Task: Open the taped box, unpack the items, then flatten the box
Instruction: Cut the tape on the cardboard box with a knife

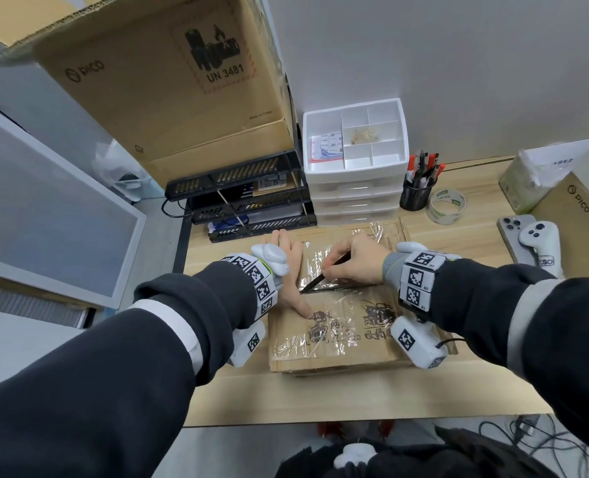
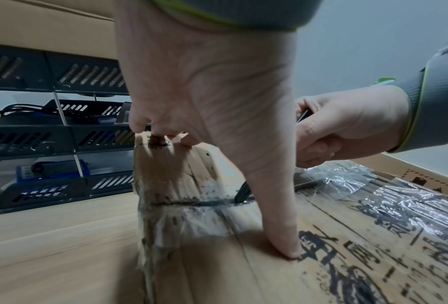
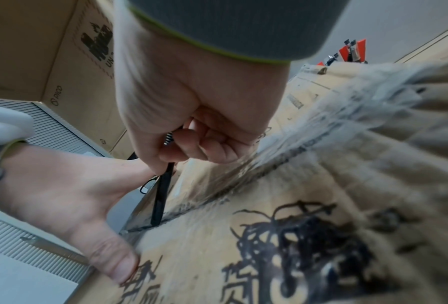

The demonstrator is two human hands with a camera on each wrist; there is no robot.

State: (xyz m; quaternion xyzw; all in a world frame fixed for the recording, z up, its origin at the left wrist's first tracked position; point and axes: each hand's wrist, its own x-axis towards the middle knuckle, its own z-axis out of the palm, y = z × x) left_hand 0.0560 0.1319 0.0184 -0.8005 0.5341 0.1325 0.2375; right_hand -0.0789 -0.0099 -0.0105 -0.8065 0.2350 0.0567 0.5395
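A flat brown cardboard box [image 1: 348,326] with black printing and shiny clear tape lies on the wooden desk [image 1: 320,398]. My left hand [image 1: 291,267] lies flat on its left part, fingers straight toward the far edge and thumb [image 2: 282,236] pressed onto the top. My right hand [image 1: 351,262] grips a thin black cutting tool [image 1: 320,276], held slanted. Its tip [image 2: 242,193] sits in the dark taped seam across the box's middle, just beside the left thumb. In the right wrist view the tool [image 3: 162,197] runs from my curled fingers [image 3: 205,144] down into the seam.
Black file trays [image 1: 244,194] carrying a large PICO carton [image 1: 169,84] stand behind the box. To their right are a white drawer unit [image 1: 355,181], a pen cup [image 1: 417,191] and a tape roll [image 1: 446,205]. A phone [image 1: 512,236], a white controller [image 1: 541,243] and another carton [image 1: 575,222] lie at the right.
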